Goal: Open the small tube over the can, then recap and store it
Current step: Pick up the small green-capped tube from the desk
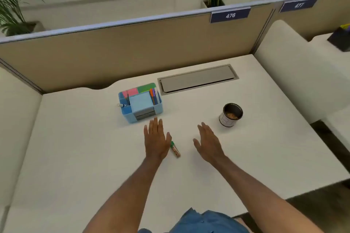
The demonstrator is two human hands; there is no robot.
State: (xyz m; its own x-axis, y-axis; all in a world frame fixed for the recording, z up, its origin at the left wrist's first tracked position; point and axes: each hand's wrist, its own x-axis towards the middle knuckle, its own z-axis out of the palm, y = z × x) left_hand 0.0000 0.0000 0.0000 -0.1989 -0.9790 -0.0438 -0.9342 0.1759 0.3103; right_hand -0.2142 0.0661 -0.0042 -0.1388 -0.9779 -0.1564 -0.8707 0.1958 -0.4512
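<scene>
Here, both hands, left (156, 140) and right (207, 141), spread flat; small tube (175, 150), at the can's (231, 114) eight o'clock, likely light, stiff: pinch mid-body.

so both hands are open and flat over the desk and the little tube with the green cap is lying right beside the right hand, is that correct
Not quite. In the head view the tube lies beside the left hand, at its thumb side, not the right hand, which is apart from it. The rest holds: both hands are open and flat over the desk, and the cap is green.
</scene>
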